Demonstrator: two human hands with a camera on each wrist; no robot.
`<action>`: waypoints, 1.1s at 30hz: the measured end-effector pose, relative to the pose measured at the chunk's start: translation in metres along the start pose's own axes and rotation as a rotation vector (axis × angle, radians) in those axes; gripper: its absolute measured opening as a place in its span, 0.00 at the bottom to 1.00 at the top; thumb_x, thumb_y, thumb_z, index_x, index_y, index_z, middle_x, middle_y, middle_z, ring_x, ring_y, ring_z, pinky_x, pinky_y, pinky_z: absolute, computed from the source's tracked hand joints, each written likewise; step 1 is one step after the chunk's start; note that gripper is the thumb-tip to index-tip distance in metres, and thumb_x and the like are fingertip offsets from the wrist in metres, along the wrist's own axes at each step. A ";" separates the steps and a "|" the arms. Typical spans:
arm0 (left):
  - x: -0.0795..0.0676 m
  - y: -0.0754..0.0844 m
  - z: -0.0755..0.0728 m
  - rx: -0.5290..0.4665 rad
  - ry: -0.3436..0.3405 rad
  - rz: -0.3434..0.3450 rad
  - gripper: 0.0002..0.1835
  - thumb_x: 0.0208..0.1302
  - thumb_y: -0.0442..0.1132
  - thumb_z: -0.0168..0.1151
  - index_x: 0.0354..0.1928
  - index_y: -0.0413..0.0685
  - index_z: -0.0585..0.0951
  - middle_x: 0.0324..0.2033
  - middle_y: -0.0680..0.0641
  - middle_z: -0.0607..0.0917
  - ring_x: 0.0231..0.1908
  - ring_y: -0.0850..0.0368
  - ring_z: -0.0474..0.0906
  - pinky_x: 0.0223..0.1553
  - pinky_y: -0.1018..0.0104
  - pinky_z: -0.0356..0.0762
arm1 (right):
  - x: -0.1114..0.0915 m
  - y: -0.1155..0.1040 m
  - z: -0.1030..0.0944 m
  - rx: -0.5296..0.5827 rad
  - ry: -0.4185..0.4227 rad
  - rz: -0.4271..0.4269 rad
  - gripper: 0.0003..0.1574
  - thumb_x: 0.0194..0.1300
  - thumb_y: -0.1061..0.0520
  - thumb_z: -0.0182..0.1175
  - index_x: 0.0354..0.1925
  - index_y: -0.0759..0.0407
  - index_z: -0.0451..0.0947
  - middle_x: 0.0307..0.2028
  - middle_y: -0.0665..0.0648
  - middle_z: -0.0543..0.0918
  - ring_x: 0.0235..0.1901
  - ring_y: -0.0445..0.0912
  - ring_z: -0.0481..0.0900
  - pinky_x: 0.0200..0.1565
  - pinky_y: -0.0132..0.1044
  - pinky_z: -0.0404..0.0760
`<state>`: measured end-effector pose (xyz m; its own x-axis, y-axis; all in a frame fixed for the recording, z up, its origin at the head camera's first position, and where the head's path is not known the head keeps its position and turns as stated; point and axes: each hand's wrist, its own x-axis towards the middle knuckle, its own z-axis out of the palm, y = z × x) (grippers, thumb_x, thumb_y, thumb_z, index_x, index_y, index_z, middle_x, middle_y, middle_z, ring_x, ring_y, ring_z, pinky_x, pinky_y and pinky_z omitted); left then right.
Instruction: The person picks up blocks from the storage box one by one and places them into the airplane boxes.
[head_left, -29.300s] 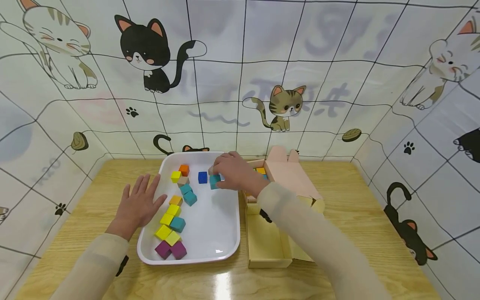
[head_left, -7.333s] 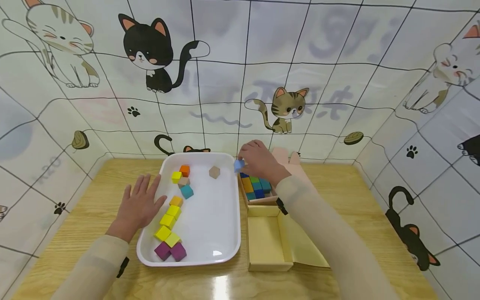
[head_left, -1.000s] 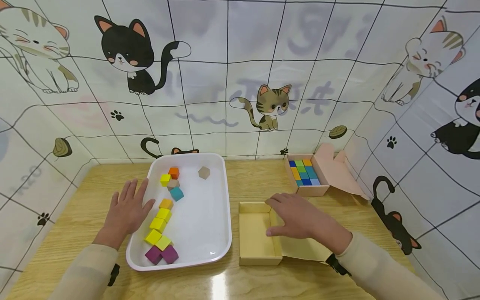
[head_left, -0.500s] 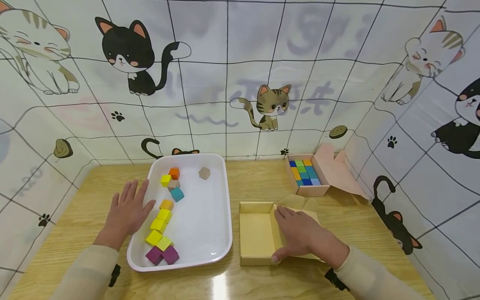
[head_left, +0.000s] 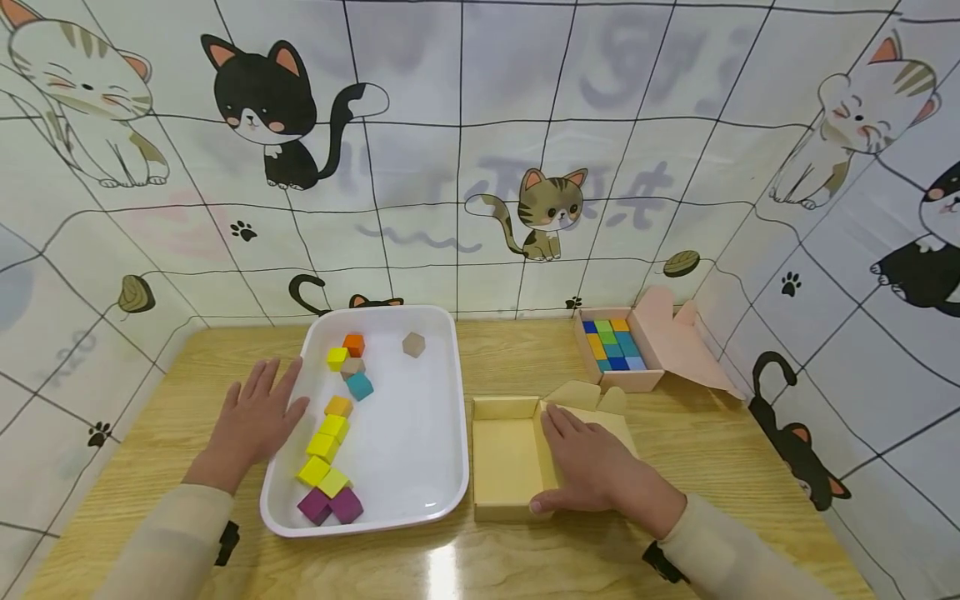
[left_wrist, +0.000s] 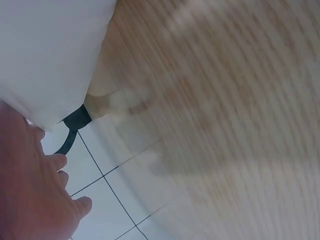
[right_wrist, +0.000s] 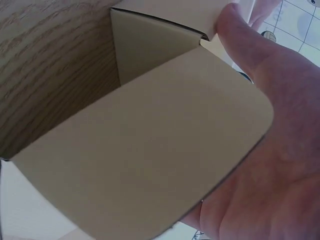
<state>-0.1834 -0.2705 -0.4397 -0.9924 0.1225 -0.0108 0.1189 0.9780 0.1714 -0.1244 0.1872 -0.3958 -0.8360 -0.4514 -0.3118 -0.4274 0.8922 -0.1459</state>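
My left hand [head_left: 251,421] lies with spread fingers at the left rim of a white tray [head_left: 412,442] in the head view. Several wooden cubes sit in the tray, among them yellow cubes [head_left: 322,447], purple cubes [head_left: 346,505], a teal cube [head_left: 359,385] and a lone beige cube [head_left: 413,344]. To the tray's right stands a lidded yellow cardboard box [head_left: 506,458], its inside bare. My right hand [head_left: 600,467] touches its right wall with straight fingers, thumb at the near corner. In the right wrist view a cardboard flap [right_wrist: 150,140] partly hides the right hand [right_wrist: 285,135].
A pink box [head_left: 626,382] packed with coloured cubes stands at the back right, its lid [head_left: 686,346] folded out to the right. Behind the wooden table [head_left: 517,350] rises a cat-print backdrop [head_left: 450,167].
The right hand has lowered onto the yellow box, and the box has shifted slightly left toward the tray. The left hand stays at the tray rim. Earlier, the right hand handled cubes by the pink box.
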 end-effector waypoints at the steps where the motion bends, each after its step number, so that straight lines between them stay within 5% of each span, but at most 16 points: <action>1: 0.000 -0.001 -0.001 0.009 -0.001 0.006 0.37 0.74 0.55 0.43 0.77 0.49 0.47 0.73 0.29 0.50 0.73 0.29 0.42 0.69 0.27 0.38 | 0.001 -0.001 0.000 0.001 0.004 -0.002 0.74 0.50 0.22 0.62 0.73 0.71 0.49 0.75 0.69 0.52 0.75 0.59 0.54 0.66 0.58 0.67; 18: -0.006 -0.036 -0.012 0.048 -0.060 -0.029 0.37 0.75 0.57 0.38 0.77 0.47 0.45 0.72 0.26 0.49 0.72 0.27 0.39 0.67 0.24 0.36 | 0.019 -0.016 -0.001 0.015 -0.002 -0.028 0.74 0.50 0.23 0.63 0.74 0.69 0.48 0.76 0.66 0.50 0.76 0.57 0.53 0.68 0.55 0.66; 33: -0.009 -0.046 -0.015 0.061 -0.064 -0.081 0.37 0.75 0.58 0.35 0.77 0.46 0.45 0.70 0.24 0.49 0.70 0.24 0.41 0.65 0.22 0.37 | 0.056 -0.015 -0.006 0.041 0.001 -0.050 0.70 0.55 0.25 0.61 0.76 0.66 0.44 0.77 0.64 0.46 0.77 0.54 0.49 0.72 0.54 0.61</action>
<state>-0.1806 -0.3192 -0.4327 -0.9951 0.0508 -0.0852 0.0416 0.9934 0.1067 -0.1668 0.1488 -0.4051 -0.8144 -0.4956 -0.3019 -0.4542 0.8682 -0.1998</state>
